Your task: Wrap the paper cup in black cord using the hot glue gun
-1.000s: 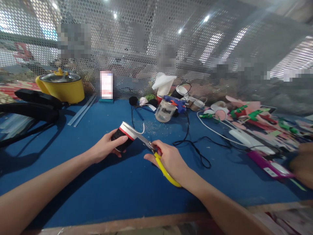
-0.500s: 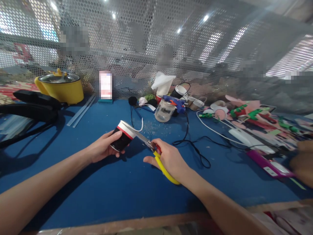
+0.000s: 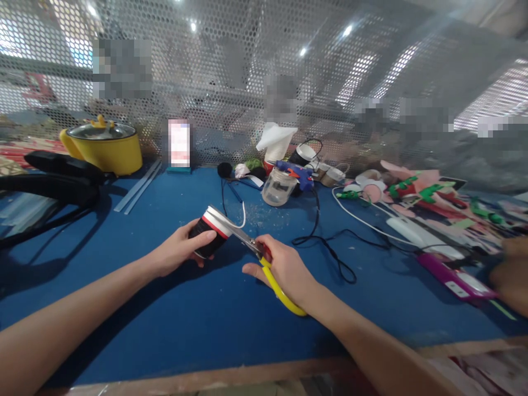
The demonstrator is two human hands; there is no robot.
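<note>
Tilted on its side above the blue table, a paper cup [image 3: 208, 236] wrapped in black with a red band and white upper edge is gripped by my left hand [image 3: 185, 247]. My right hand [image 3: 284, 269] holds scissors [image 3: 268, 270] with yellow and red handles, their blades reaching left to the cup's white edge. A thin white strip [image 3: 243, 214], partly cut from the rim, curls up beside the blades. The blade tips are hidden at the cup.
Behind the hands stand a clear jar [image 3: 278, 187] with a blue glue gun [image 3: 299, 173] on it, and a lit phone [image 3: 179, 144]. A yellow pot [image 3: 107, 151] is at left. Cords, a purple power strip [image 3: 449, 280] and craft pieces lie right, near another person's hand [image 3: 509, 275].
The cup has turned a little in my left hand and shifted slightly right, with the thumb further across it. The white strip has moved slightly right. My right hand stays almost in place.
</note>
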